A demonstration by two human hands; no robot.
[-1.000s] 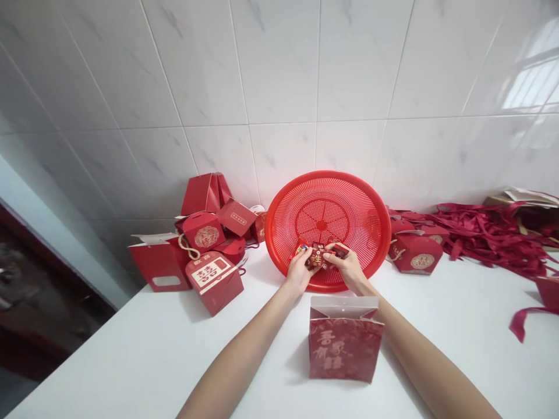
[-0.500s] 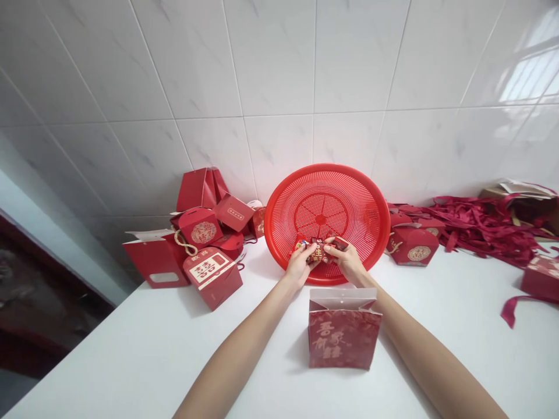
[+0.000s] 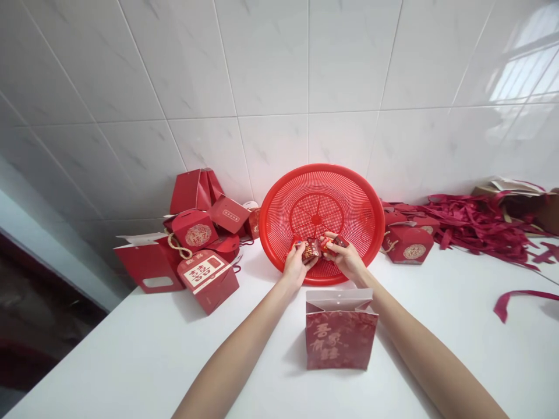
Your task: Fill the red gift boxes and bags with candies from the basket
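A round red plastic basket (image 3: 323, 180) leans toward the tiled wall. At its lower rim my left hand (image 3: 297, 263) is closed on small red and brown wrapped packets (image 3: 311, 250). Close beside it on the right, my right hand (image 3: 347, 260) grips more small red packets (image 3: 328, 244). Their exact number cannot be made out. Between my forearms a dark red paper bag (image 3: 340, 340) with gold characters stands upright, its white-lined top open.
Several red gift boxes (image 3: 209, 285) are piled on the left of the white table (image 3: 131, 361). More red boxes (image 3: 408, 243) and a heap of crimson ribbons (image 3: 471, 224) lie right of the basket. A loose ribbon (image 3: 502, 305) is at the right.
The view has shifted slightly. The packets have spread apart between my hands, with a bright red one now showing at my right fingers. A box at the far right edge has left the view.
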